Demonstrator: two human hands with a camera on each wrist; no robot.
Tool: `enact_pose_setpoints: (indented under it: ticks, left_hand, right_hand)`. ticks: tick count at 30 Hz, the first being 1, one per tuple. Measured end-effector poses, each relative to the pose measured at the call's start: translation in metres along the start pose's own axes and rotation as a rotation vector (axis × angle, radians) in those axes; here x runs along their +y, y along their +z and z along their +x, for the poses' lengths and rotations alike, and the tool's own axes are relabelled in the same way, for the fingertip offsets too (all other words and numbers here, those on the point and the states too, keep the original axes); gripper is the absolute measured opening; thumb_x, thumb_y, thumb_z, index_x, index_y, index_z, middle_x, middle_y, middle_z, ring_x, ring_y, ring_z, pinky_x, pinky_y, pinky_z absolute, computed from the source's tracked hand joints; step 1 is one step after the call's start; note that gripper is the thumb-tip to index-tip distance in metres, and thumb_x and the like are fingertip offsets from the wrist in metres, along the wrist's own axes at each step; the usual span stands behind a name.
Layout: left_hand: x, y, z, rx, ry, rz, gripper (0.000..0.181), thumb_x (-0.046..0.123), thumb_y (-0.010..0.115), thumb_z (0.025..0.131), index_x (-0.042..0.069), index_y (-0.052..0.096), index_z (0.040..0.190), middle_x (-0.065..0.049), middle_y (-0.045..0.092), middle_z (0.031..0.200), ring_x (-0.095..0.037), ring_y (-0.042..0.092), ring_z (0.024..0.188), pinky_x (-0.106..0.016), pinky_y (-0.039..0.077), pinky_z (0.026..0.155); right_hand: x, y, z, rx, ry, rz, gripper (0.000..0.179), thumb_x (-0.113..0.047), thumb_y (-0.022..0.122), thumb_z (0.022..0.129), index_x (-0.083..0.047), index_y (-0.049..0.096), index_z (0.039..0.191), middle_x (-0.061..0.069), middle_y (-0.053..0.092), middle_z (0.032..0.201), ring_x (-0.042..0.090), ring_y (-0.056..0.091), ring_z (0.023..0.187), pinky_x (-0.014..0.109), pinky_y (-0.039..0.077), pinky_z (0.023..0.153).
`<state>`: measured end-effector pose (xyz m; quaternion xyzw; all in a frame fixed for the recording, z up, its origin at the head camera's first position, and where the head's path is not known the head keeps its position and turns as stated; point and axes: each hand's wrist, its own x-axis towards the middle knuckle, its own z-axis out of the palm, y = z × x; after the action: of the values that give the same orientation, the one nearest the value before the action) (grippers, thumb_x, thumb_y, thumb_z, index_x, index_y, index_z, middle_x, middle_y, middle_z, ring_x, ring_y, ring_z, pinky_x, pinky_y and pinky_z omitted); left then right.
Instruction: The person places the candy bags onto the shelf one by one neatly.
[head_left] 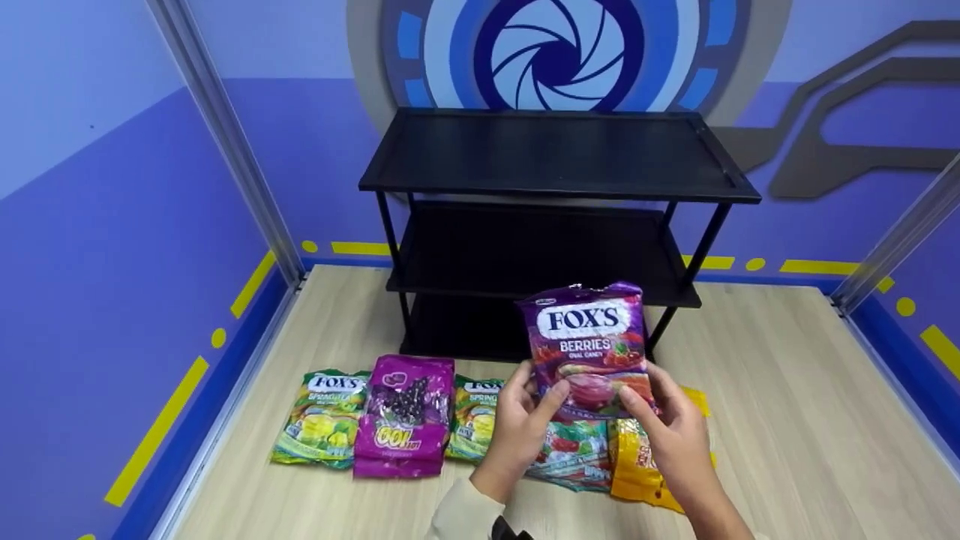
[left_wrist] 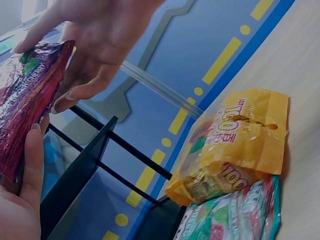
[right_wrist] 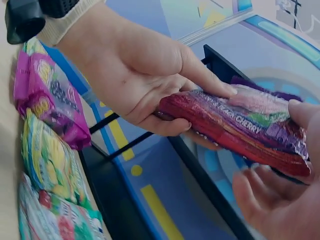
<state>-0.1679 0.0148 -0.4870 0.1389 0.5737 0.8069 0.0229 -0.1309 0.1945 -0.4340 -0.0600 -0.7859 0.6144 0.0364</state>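
A purple bag of Fox's Berries candy (head_left: 589, 349) is held up between both hands, its printed front toward the head camera. My left hand (head_left: 525, 420) grips the lower left corner, thumb on the front. On the lower right side, my right hand (head_left: 675, 424) pinches the bag the same way. Behind and below the hands lie a teal candy bag (head_left: 574, 454) and a yellow candy bag (head_left: 637, 465), both partly covered by them. The left wrist view shows the held bag (left_wrist: 30, 95) edge-on; in the right wrist view its side (right_wrist: 240, 125) spans both hands.
A black three-tier shelf (head_left: 559, 154) stands against the back wall. Left of the hands, a green Fox's bag (head_left: 322, 420), a magenta bag (head_left: 405, 420) and another green Fox's bag (head_left: 472, 420) lie in a row on the wooden table (head_left: 810, 450). Walls enclose the table.
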Motion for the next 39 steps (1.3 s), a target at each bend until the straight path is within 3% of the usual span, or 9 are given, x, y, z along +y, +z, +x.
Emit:
enact_pose_setpoints:
  ticks: [10, 17, 25, 31, 35, 39]
  left_hand:
    - [0.011, -0.009, -0.002, -0.057, 0.059, 0.039, 0.043, 0.018, 0.059, 0.096, 0.004, 0.046, 0.135, -0.018, 0.065, 0.119, -0.017, 0.067, 0.103, -0.034, 0.057, 0.09]
    - [0.018, -0.013, -0.002, -0.035, 0.062, 0.066, 0.043, 0.019, 0.06, 0.096, 0.004, 0.047, 0.134, -0.016, 0.066, 0.117, -0.016, 0.067, 0.1, -0.033, 0.058, 0.087]
    - [0.021, -0.012, -0.003, -0.004, 0.078, 0.066, 0.043, 0.016, 0.061, 0.095, 0.005, 0.047, 0.134, -0.016, 0.065, 0.118, -0.017, 0.067, 0.101, -0.034, 0.058, 0.087]
    - [0.022, -0.01, -0.004, -0.027, 0.074, 0.046, 0.048, 0.018, 0.062, 0.095, 0.007, 0.045, 0.137, -0.017, 0.063, 0.122, -0.019, 0.066, 0.105, -0.036, 0.057, 0.09]
    - [0.02, -0.011, -0.006, -0.045, 0.063, 0.044, 0.053, 0.022, 0.063, 0.094, 0.007, 0.041, 0.141, -0.016, 0.061, 0.125, -0.018, 0.064, 0.107, -0.035, 0.057, 0.091]
    - [0.017, -0.011, -0.01, -0.054, 0.043, 0.033, 0.055, 0.021, 0.064, 0.093, 0.007, 0.041, 0.141, -0.014, 0.061, 0.121, -0.015, 0.064, 0.1, -0.033, 0.059, 0.083]
  right_hand:
    - [0.003, 0.003, 0.003, -0.094, 0.08, 0.134, 0.04, -0.033, 0.055, 0.099, -0.01, 0.057, 0.132, 0.01, 0.066, 0.118, 0.021, 0.068, 0.097, 0.03, 0.059, 0.083]
    - [0.002, 0.012, 0.005, -0.097, 0.063, 0.213, 0.032, -0.024, 0.056, 0.099, -0.004, 0.06, 0.125, 0.01, 0.068, 0.11, 0.025, 0.068, 0.093, 0.035, 0.061, 0.075]
    - [-0.001, 0.017, 0.006, -0.088, 0.08, 0.158, 0.041, -0.024, 0.067, 0.091, -0.008, 0.057, 0.128, 0.011, 0.066, 0.115, 0.024, 0.067, 0.094, 0.033, 0.061, 0.078]
    - [-0.003, 0.018, 0.005, -0.045, 0.079, 0.127, 0.042, -0.029, 0.067, 0.092, -0.01, 0.058, 0.128, 0.009, 0.066, 0.116, 0.021, 0.067, 0.095, 0.028, 0.059, 0.081]
    - [-0.003, 0.02, 0.006, -0.026, 0.063, 0.144, 0.042, -0.028, 0.067, 0.092, -0.012, 0.057, 0.129, 0.007, 0.067, 0.114, 0.02, 0.067, 0.094, 0.027, 0.059, 0.081]
    - [-0.005, 0.021, 0.007, -0.018, 0.038, 0.193, 0.04, -0.023, 0.066, 0.093, -0.011, 0.056, 0.129, 0.003, 0.068, 0.111, 0.02, 0.067, 0.094, 0.027, 0.059, 0.082]
